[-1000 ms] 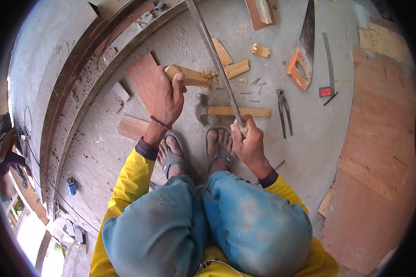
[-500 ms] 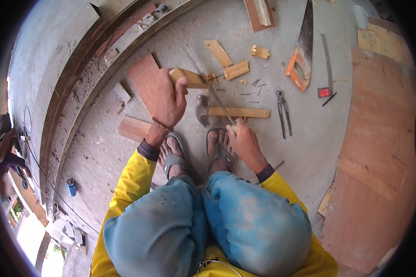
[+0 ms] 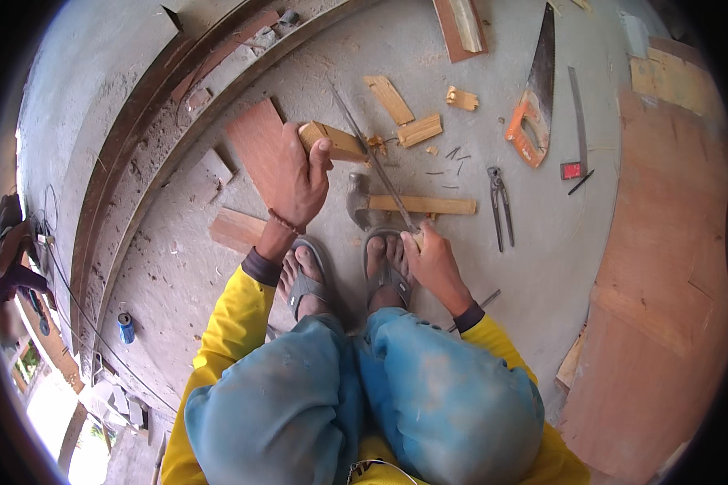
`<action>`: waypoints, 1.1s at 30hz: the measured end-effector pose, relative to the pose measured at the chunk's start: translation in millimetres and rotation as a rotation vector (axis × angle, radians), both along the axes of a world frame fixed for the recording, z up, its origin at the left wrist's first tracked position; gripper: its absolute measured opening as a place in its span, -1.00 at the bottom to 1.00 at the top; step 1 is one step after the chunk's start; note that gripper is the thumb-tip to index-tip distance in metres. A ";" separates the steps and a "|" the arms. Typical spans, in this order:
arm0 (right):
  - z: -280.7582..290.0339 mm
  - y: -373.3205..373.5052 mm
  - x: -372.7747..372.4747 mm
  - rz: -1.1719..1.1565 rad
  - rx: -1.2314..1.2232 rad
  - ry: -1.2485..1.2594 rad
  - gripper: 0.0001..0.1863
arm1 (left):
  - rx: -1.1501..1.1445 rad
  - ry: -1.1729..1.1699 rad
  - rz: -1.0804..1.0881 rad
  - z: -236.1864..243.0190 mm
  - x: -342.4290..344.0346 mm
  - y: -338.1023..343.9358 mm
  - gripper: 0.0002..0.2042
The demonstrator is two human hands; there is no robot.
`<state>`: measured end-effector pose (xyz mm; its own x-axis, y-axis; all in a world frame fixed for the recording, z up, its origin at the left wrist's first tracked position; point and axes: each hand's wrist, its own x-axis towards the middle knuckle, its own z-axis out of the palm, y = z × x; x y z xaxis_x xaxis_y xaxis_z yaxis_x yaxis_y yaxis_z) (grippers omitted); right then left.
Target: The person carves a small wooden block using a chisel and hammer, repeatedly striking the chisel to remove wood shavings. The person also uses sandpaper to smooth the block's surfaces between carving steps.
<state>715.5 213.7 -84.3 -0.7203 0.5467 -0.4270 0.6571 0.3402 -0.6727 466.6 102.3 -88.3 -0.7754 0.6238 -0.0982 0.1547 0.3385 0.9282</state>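
Observation:
My left hand [image 3: 301, 179] is closed around a short wooden block [image 3: 332, 141], holding it above the floor with one end toward the right. In my right hand [image 3: 438, 265] is the pale handle of a long, thin metal blade [image 3: 383, 176]. The blade slants up and left past the block's right end and appears to touch it; whether it is a file or a knife I cannot tell. Below the blade, a claw hammer [image 3: 421, 204] lies with its head at the left. Some wood shavings [image 3: 377, 144] show just behind the blade.
Wood offcuts [image 3: 390, 100], loose nails [image 3: 453, 153], pincers [image 3: 501, 208], a handsaw [image 3: 532, 113] and a try square [image 3: 575, 121] lie on the concrete. Brown boards [image 3: 651, 267] cover the right side. A curved metal channel [image 3: 125, 166] and a blue can [image 3: 126, 328] are at left.
My right hand has drawn the blade slightly back toward me. My left hand keeps its hold on the block. The whole view has shifted a little.

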 end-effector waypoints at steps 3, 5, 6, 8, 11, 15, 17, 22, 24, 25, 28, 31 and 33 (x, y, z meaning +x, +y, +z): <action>3.9 10.1 -1.1 0.045 -0.097 0.009 -0.64 | 0.036 -0.058 -0.007 -5.7 -7.3 -6.2 -0.61; 22.6 6.9 -8.3 -0.025 -0.049 0.067 -0.64 | 0.018 -0.065 -0.019 -4.0 -5.1 -7.7 -0.60; 27.8 3.3 -9.7 -0.060 -0.029 0.092 -0.64 | 0.011 -0.071 -0.008 -3.9 -4.0 -8.1 -0.60; 27.1 -1.3 -9.9 -0.071 0.036 0.197 -0.64 | 0.004 -0.078 0.009 -2.7 -4.6 -4.6 -0.59; 7.1 -0.4 -3.7 0.019 0.108 0.039 -0.64 | -0.017 0.071 -0.043 -10.3 -8.0 -5.7 -0.60; -6.9 14.9 5.0 0.049 -0.155 0.014 -0.65 | 0.028 -0.005 -0.011 -2.7 -1.0 -3.5 -0.62; 9.0 17.2 -5.2 0.032 -0.111 -0.001 -0.65 | 0.052 -0.068 -0.009 -2.8 -10.1 -4.3 -0.62; 34.9 4.9 -13.0 -0.011 0.065 0.096 -0.64 | 0.049 -0.063 0.020 1.7 -6.4 -1.6 -0.64; 12.0 7.5 2.2 0.089 0.169 -0.106 -0.64 | 0.064 -0.069 0.012 4.5 -6.0 2.4 -0.65; 2.4 6.3 7.7 0.074 0.119 -0.079 -0.64 | 0.034 -0.054 -0.017 3.9 -6.1 -1.5 -0.64; -5.7 5.1 19.2 0.041 -0.029 -0.060 -0.64 | -0.036 0.039 -0.048 -7.6 -3.8 -5.7 -0.61; 19.3 14.8 -0.1 0.015 -0.091 -0.046 -0.64 | 0.043 -0.053 -0.004 -6.8 -4.5 -10.8 -0.60; 32.0 7.2 -1.9 -0.057 -0.036 0.064 -0.64 | 0.022 -0.041 -0.011 -3.8 -3.6 -8.2 -0.60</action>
